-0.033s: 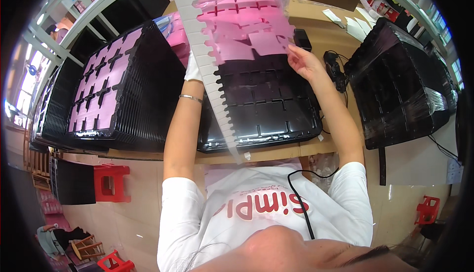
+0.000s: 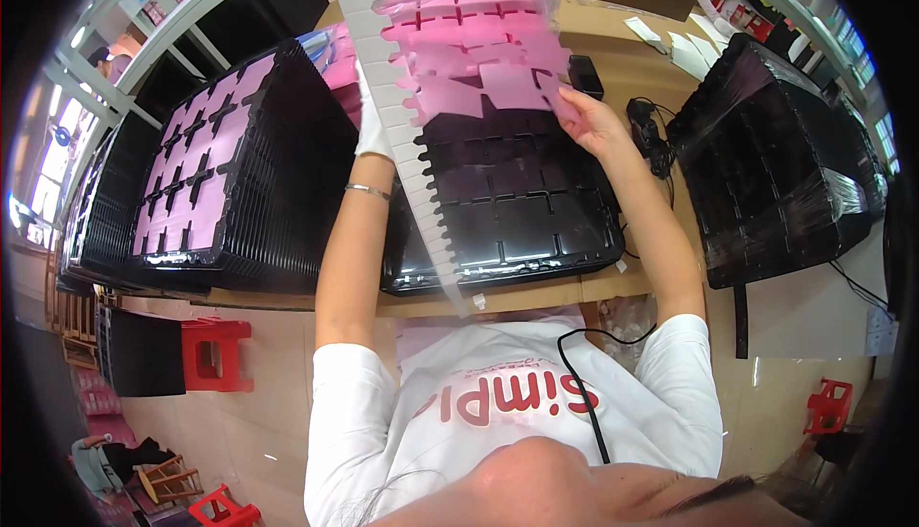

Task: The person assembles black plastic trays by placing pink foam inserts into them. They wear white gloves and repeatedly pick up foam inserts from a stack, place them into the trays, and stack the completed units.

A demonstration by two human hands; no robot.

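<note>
Mid-step: your right hand (image 2: pixel 592 117) pinches a pink die-cut sheet (image 2: pixel 479 67) over the black tray (image 2: pixel 517 211) on the desk; gloved left hand (image 2: pixel 371 125) steadies the notched white strip (image 2: pixel 421 182). Next, judged: seat it squarely.

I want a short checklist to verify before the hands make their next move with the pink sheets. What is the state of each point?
1. Right hand grips the pink sheets: ok.
2. Left hand supports the sheets: cannot tell, largely hidden behind the white notched strip.
3. Black tray lies below the sheets: ok.
4. Tray's visible slots hold no pink: ok.
5. Strip hangs over the tray: not ok.
</note>
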